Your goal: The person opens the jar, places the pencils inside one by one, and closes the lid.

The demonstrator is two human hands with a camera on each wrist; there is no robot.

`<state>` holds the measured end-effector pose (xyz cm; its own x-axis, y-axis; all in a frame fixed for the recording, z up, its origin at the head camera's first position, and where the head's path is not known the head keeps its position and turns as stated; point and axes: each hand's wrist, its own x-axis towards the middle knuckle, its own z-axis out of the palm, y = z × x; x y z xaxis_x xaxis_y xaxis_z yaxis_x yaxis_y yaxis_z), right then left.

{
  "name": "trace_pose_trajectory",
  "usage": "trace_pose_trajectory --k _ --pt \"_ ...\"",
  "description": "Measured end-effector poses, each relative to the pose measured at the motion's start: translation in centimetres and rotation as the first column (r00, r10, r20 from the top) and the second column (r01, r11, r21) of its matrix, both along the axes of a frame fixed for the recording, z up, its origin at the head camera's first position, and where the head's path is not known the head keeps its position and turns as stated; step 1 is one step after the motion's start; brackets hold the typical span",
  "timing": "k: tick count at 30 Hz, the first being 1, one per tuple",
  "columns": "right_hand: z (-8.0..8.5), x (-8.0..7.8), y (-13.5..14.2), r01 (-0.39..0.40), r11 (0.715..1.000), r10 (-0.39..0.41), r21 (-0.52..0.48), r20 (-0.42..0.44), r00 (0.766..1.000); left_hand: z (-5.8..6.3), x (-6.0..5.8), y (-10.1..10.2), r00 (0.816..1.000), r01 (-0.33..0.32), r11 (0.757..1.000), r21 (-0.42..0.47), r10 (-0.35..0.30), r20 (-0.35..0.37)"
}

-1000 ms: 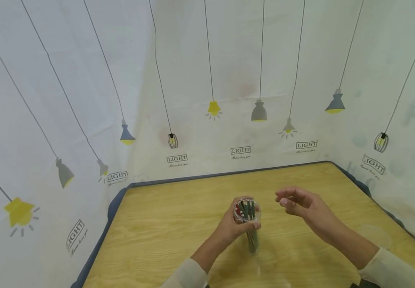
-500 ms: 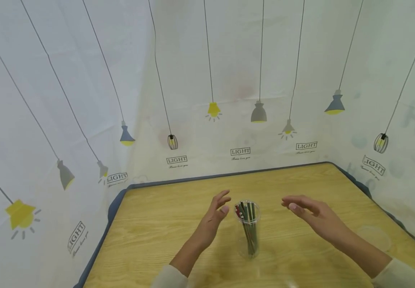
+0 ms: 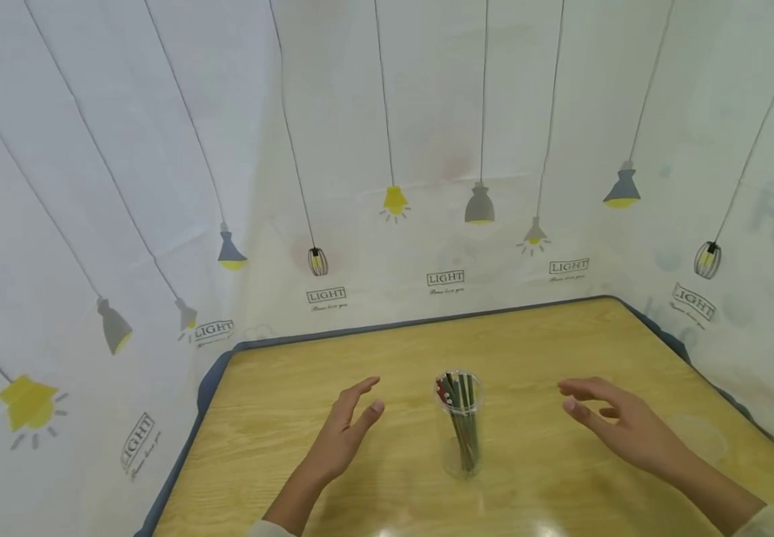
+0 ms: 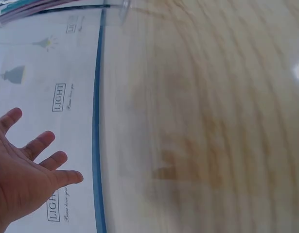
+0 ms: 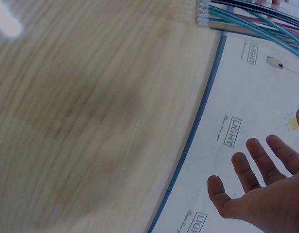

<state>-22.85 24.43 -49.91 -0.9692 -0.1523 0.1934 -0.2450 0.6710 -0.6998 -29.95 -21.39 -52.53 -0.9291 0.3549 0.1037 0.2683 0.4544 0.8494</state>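
Observation:
A clear plastic cup (image 3: 450, 451) stands upright on the wooden table, with several pencils (image 3: 465, 429) leaning inside it, mostly dark green with some red and black ones. To its left, apart from it, is my left hand (image 3: 343, 432), fingers spread and holding nothing. My right hand (image 3: 618, 418) hovers on the other side, its fingers loosely bent and its palm facing the cup. In the left wrist view the left hand (image 4: 23, 170) shows spread fingers, and the pencils (image 4: 47, 7) appear at the top edge. The right wrist view has the right hand (image 5: 266, 189) and the pencils (image 5: 256, 24) at top right.
The wood-grain table (image 3: 279, 418) has a dark blue edge (image 3: 394, 326) along its back and sides. Behind it rise white wall sheets (image 3: 333, 149) printed with hanging lamps. A faint round clear disc (image 3: 699, 438) lies on the table at the right.
My left hand has let go of the cup of pencils and drawn away to the left. My right hand has moved a little to the right. The cup stays in place.

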Motion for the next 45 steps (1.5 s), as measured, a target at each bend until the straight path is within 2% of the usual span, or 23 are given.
trace_pose_trajectory --k 5,11,16,21,25,29,34,38,45 --pt "-0.9 0.6 1.7 0.043 0.994 -0.034 0.103 -0.088 0.996 -0.6 0.2 -1.1 0.999 -0.026 0.999 0.020 0.025 0.031" --pt "-2.3 0.6 5.1 0.130 0.960 -0.107 0.247 -0.106 0.989 -0.5 0.2 -1.7 0.999 -0.043 0.997 0.059 0.041 0.037" --pt "-3.2 0.3 8.6 0.207 0.902 -0.193 0.379 -0.075 0.978 -0.3 0.1 -1.8 0.999 -0.037 0.997 0.074 0.035 0.028" --pt "-3.7 -0.2 11.2 0.254 0.816 -0.288 0.519 -0.017 0.958 -0.2 -0.1 -1.5 0.999 0.000 0.996 0.084 -0.003 0.038" --pt "-3.8 -1.0 12.5 0.274 0.788 -0.338 0.551 0.016 0.941 0.6 -0.7 -1.1 0.999 0.036 0.994 0.105 -0.040 0.035" --pt "-4.1 -1.8 13.4 0.272 0.785 -0.376 0.557 0.078 0.923 1.1 -1.2 -0.5 0.997 0.077 0.988 0.133 -0.079 0.015" --pt "-5.6 -1.2 14.4 0.251 0.794 -0.385 0.554 0.139 0.912 0.6 -1.0 1.3 0.985 0.157 0.975 0.159 -0.165 0.041" --pt "-7.0 0.0 14.8 0.229 0.803 -0.352 0.550 0.128 0.927 -0.1 -0.6 3.3 0.971 0.211 0.967 0.146 -0.224 0.080" --pt "-8.7 1.7 14.7 0.223 0.805 -0.279 0.550 0.018 0.960 -1.1 -0.1 7.0 0.958 0.246 0.957 0.156 -0.265 0.114"
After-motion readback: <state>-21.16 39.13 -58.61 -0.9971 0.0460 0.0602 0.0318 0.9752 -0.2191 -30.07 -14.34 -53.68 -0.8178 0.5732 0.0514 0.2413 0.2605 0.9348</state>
